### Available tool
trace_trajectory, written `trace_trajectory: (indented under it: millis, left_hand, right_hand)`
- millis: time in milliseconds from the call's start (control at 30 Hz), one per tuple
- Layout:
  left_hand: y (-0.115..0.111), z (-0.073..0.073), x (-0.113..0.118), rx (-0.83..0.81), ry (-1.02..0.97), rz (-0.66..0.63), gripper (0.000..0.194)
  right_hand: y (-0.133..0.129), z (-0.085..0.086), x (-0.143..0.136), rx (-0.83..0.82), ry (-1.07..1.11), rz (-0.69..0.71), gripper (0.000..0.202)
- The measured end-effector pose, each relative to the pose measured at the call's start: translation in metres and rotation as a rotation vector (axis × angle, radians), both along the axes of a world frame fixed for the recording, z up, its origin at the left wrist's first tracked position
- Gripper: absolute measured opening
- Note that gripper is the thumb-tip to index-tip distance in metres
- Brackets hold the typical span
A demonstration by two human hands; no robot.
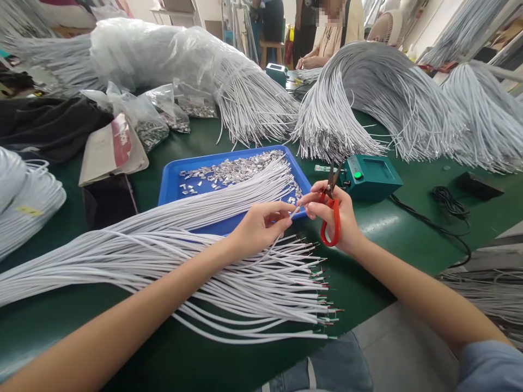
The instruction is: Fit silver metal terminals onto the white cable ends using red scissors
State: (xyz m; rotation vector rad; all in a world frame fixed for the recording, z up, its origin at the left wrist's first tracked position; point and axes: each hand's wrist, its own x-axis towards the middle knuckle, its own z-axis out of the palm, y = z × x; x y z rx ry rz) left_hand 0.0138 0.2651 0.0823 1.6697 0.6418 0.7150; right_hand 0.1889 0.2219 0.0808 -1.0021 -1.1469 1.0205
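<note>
Between thumb and fingers, my left hand (265, 226) pinches one white cable (293, 213) close to its end. My right hand (341, 212) carries red-handled scissors (335, 223), blades pointing up and away, while its thumb and fingertips meet the tip of that same cable. Under my left forearm, a spread of white cables (261, 294) lies on the table, their ends stripped to thin coloured wires. Just beyond, a blue tray (174, 182) bears small silver metal pieces (232, 170) and another bunch of white cables (229, 201).
A green machine (373, 177) with a lit green button stands right of the tray, its black cord (433, 223) trailing right. Big cable bundles (388, 92) line the back. Bags of metal parts (151, 117) and a cardboard piece (110, 149) lie left. Across the table sits another person (322, 46).
</note>
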Motion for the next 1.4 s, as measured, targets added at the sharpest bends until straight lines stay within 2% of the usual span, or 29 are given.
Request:
trace_trajectory:
  millis: [200,333,567,933,1400]
  left_hand:
    - [0.0011,0.004,0.0003,-0.225,-0.056,-0.078,0.031]
    - [-0.0004,0.0073,0.0007,-0.315,-0.063,-0.096,0.042]
    - [0.0007,0.0041,-0.0005,-0.355,-0.109,-0.009,0.043]
    - [-0.0001,0.0078,0.0012,-0.352,-0.059,0.032,0.042]
    - [-0.0001,0.0087,0.0018,-0.308,-0.044,0.028,0.032]
  right_hand:
    - [-0.0049,0.0063,-0.0014,0.073,-0.118,-0.042,0.032]
    - [-0.0076,0.0061,-0.0037,0.074,-0.152,0.007,0.032]
    - [-0.0087,0.0001,-0.0083,0.143,-0.237,-0.137,0.024]
    - [-0.0098,0.0017,-0.0053,0.09,-0.186,0.003,0.029]
    - [-0.0098,0.0025,-0.007,0.101,-0.173,-0.021,0.032]
